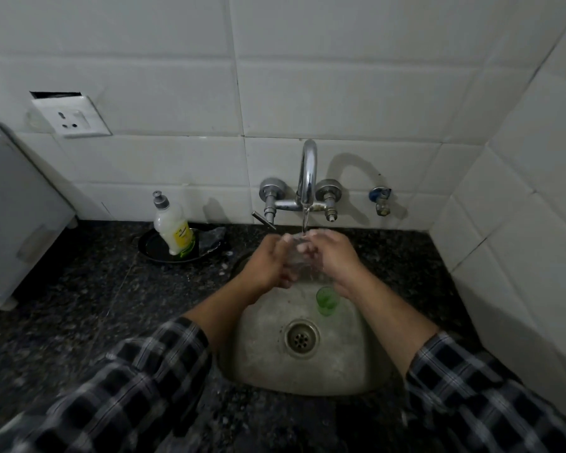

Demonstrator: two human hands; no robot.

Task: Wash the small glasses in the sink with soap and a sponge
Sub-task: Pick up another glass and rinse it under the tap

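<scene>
Both hands hold a small clear glass (299, 256) under running water from the tap (307, 178), above the steel sink (265, 364). My left hand (268, 259) grips the glass from the left. My right hand (332, 256) holds it from the right with fingers at its rim. A small green glass (325, 300) stands in the sink basin just below my right wrist. The soap bottle (174, 228) stands on a dark dish (151, 248) left of the tap, with a dark sponge-like pad (213, 240) beside it.
Dark granite counter (95, 305) surrounds the sink. The drain (302, 336) sits mid-basin. A white appliance (17, 223) stands at far left, a wall socket (71, 120) above it. A small valve (381, 201) is on the tiled wall right of the tap.
</scene>
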